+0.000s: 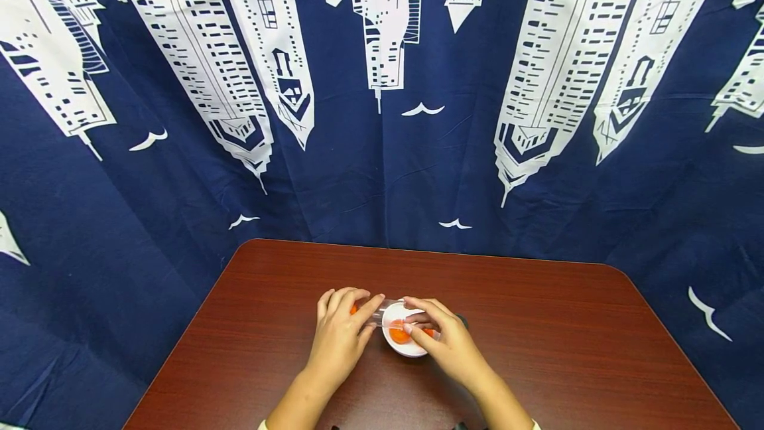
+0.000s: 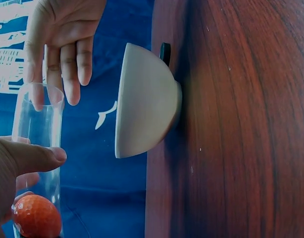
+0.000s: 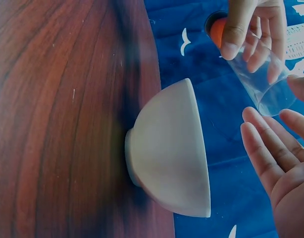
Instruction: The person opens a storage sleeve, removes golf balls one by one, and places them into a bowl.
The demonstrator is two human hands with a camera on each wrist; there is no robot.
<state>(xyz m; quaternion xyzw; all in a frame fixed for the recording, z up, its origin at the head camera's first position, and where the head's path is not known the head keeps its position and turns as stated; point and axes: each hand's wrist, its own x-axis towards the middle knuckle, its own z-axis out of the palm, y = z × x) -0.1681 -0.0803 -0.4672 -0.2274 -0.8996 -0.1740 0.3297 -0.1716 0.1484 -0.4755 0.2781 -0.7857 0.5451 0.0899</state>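
My left hand (image 1: pixel 338 335) grips a clear plastic tube (image 2: pixel 39 121) around its side, thumb on one side and fingers on the other. An orange golf ball (image 2: pixel 37 216) sits inside at the tube's dark end. Across from it, my right hand (image 1: pixel 449 340) has thumb and index finger at opposite sides of the tube's open mouth, while its other fingers stretch out straight. Below the tube, a white bowl (image 3: pixel 167 151) stands upright on the table, holding orange balls (image 1: pixel 398 332), partly hidden by my right hand in the head view.
A small dark round piece (image 2: pixel 165 53) lies on the wooden table (image 1: pixel 286 277) beyond the bowl, by my right hand. Behind the table's far edge hangs a navy cloth (image 1: pixel 382 178) printed with white buildings and birds.
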